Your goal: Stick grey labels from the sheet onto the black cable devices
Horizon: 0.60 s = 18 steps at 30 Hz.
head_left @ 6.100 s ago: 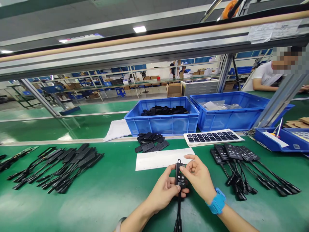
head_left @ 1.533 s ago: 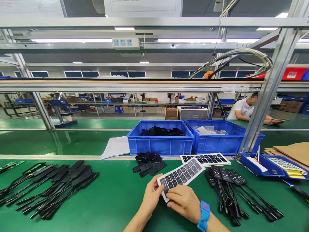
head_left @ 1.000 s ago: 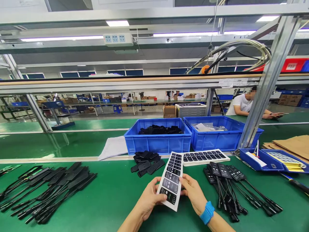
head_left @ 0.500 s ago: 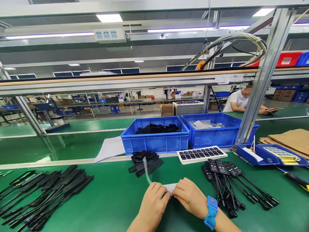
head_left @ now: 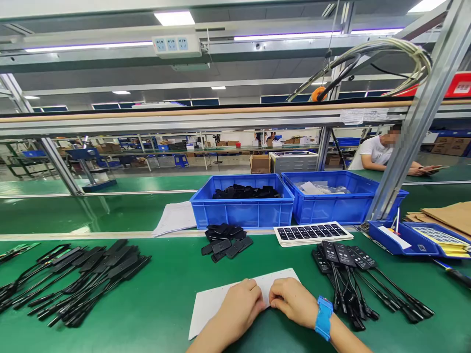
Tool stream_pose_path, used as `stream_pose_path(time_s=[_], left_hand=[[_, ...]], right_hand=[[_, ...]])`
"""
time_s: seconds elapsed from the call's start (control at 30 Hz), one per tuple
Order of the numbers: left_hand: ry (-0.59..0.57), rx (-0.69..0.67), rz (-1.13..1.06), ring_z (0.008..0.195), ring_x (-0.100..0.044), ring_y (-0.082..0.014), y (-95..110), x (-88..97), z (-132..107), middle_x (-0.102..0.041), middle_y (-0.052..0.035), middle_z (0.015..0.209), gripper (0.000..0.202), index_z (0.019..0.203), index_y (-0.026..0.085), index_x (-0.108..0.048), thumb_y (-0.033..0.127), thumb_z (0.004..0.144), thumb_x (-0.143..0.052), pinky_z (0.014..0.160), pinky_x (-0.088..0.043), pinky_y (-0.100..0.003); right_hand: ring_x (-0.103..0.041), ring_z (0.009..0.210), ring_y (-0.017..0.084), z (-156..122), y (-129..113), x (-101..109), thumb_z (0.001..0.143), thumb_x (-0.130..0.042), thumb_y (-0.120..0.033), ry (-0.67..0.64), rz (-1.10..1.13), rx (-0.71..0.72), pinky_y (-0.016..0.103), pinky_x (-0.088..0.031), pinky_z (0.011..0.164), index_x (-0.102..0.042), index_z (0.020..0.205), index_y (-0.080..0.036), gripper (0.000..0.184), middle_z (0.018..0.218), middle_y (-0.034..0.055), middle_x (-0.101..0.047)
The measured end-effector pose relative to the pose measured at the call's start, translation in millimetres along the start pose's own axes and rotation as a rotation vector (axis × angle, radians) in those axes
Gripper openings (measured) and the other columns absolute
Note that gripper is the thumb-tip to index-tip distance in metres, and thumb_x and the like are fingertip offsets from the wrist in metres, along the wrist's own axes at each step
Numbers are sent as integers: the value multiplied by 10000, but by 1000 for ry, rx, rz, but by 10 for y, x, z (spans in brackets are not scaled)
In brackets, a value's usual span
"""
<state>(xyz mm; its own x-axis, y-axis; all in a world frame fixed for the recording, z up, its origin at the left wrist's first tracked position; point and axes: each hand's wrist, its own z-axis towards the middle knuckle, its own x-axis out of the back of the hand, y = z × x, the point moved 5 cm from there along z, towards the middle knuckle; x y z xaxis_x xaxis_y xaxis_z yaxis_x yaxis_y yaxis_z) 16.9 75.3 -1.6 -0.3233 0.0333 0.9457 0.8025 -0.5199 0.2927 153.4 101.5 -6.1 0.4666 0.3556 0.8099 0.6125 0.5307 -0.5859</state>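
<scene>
A white sheet [head_left: 213, 304] lies at a slant over the green bench top, its left part and far right corner showing beyond my hands. My left hand [head_left: 241, 309] rests over its middle, thumb and fingers pinched together at the near edge. Close by on the right, my right hand [head_left: 294, 300] pinches that same edge, with a blue wrist strap [head_left: 324, 318] on the wrist. The fingertips of both hands nearly meet. Whether anything small is between them is hidden.
Black devices with cables lie in a left pile [head_left: 110, 274] and a right pile [head_left: 344, 257]. Small black covers [head_left: 224, 240] sit before a blue bin [head_left: 243, 213]. A label sheet [head_left: 312, 234] lies near another blue bin [head_left: 331, 208]. A person [head_left: 375, 149] sits beyond the metal post.
The sheet, previously seen nearly edge-on with a curled left end raised, now lies flatter and shows its broad face. My hands stay close together at its edge. The view has shifted slightly.
</scene>
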Motion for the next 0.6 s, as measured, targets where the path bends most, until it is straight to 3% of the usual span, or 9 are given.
stream_pose_path(time_s=[0.17,0.37,0.6], left_hand=[[-110,132,-311,787,-625,-213,-67,22,-10,-719,-41,818,141,819,226,-742,252,824,-603,684,-392,-268],[-156,226,-374,650,-613,-171,-179,-2,34,-736,-14,715,193,766,207,-754,201,770,-562,602,-365,-235],[-237,223,-382,618,-590,-156,-255,3,138,-719,17,648,157,716,231,-750,191,705,-599,567,-335,-222]], right_hand=[[-603,674,144,27,-16,-47,780,-576,-98,-19,64,-42,210,-381,606,-711,749,-188,166,721,1,-705],[-590,623,130,37,68,20,729,-613,-111,-65,101,-81,188,-366,553,-733,721,-187,142,683,-6,-700],[-583,590,148,63,94,111,694,-599,-97,-50,2,-117,222,-335,559,-733,655,-203,176,611,-5,-682]])
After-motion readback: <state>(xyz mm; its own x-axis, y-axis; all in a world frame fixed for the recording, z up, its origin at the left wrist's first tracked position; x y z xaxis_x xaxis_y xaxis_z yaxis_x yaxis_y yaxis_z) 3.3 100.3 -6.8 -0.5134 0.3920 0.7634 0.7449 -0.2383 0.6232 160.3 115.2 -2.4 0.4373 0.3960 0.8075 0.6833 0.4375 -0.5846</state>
